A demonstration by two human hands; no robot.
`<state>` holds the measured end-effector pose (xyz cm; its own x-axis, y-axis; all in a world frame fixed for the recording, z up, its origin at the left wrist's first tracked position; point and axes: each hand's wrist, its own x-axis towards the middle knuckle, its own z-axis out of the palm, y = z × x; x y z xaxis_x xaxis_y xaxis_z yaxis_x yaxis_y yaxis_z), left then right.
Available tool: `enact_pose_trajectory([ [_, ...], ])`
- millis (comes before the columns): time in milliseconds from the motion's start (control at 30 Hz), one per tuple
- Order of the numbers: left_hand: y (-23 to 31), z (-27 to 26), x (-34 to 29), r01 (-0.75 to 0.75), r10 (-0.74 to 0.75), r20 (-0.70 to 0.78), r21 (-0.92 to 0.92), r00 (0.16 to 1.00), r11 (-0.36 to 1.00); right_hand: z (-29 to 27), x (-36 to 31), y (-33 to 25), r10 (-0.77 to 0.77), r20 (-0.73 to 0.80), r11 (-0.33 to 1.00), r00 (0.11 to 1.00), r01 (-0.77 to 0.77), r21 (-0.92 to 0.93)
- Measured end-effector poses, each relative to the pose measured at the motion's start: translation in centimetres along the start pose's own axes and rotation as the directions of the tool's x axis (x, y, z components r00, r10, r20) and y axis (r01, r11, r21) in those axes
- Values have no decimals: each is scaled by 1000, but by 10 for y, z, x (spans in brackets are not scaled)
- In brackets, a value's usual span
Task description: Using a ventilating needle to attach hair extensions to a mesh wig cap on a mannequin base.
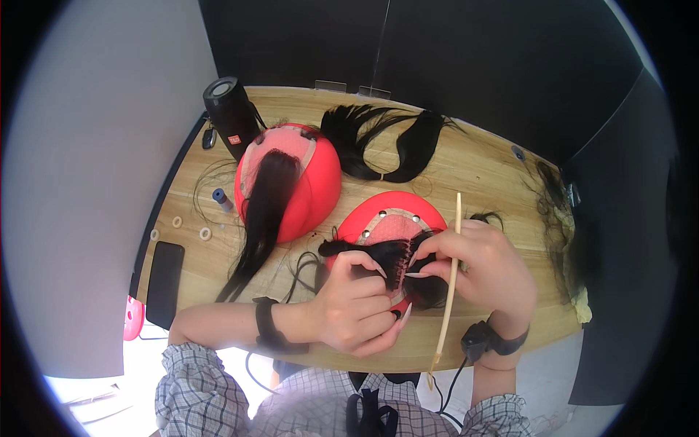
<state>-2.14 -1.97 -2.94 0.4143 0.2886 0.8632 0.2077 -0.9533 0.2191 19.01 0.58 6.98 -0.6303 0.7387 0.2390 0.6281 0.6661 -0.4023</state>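
Observation:
In front of me a red mannequin head [389,204] bears a pink mesh wig cap [397,224], pinned along its pale band, with black hair [386,254] in knotted rows. My left hand [357,306] is closed at the cap's near left side, its thumb and index finger pinched on the hair. My right hand [491,266] bends over the cap's right side, thumb and index fingertips close together by the row of knots. A thin wooden stick [450,298] is tucked in that hand, standing lengthwise across its fingers. Whether those fingertips also grip a strand is too small to tell.
A second red head [320,182] with a long black hair bundle [271,193] stands left, beside a black cylindrical speaker [229,113]. Behind lies a tied black hair hank [415,149]. A phone [166,273], small rings [205,234] and a blue-capped tube [221,198] lie left.

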Motion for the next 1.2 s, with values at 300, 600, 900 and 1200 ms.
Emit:
enact_pose_trajectory([
  [300,-1,2,-2,2,-2,5,-11,1000,1000,16,7,5,10,5,1000,1000,-10,6],
  [600,0,1,1,20,-20,9,23,1000,1000,25,7,4,-116,-35,992,993,115,-42],
  [900,2,-2,2,19,-21,15,92,1000,996,21,7,10,-125,-99,992,987,126,4],
  [1200,2,-3,1,19,-22,43,65,999,998,16,7,4,-61,-153,997,986,68,41],
])
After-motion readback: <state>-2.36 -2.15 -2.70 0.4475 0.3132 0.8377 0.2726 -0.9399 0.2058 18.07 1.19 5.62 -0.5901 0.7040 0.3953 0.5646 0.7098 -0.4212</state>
